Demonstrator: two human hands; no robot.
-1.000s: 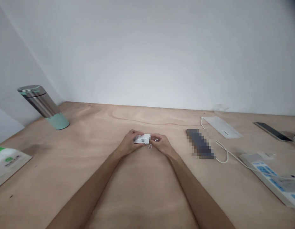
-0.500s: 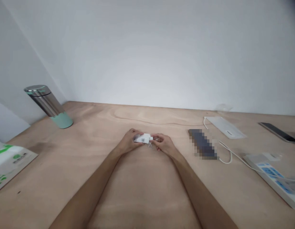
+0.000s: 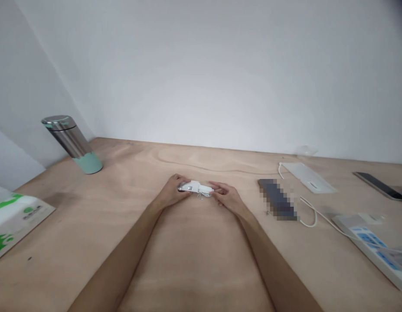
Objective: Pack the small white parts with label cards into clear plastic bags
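Observation:
My left hand [image 3: 171, 192] is closed on a small white packet [image 3: 191, 186] with a dark printed square, and part of it looks like clear, shiny plastic. Between thumb and fingers, my right hand [image 3: 228, 197] grips a bundled white cable [image 3: 206, 190]. The cable's left end meets the packet; whether it is still partly inside cannot be made out. Thin loops hang below the bundle. Both hands are low over the wooden table [image 3: 194, 251], in the middle of the view.
A steel and mint-green flask [image 3: 73, 145] stands at the left, with a white and green packet [image 3: 20, 221] nearer. On the right are a pixelated phone [image 3: 277, 199], a white cord [image 3: 313, 209], a translucent sleeve [image 3: 308, 177], a dark phone [image 3: 379, 185] and a blue-white box [image 3: 371, 242].
My right hand has moved slightly right, away from my left. More of the white cable bundle now shows between them. The whole view has shifted a little.

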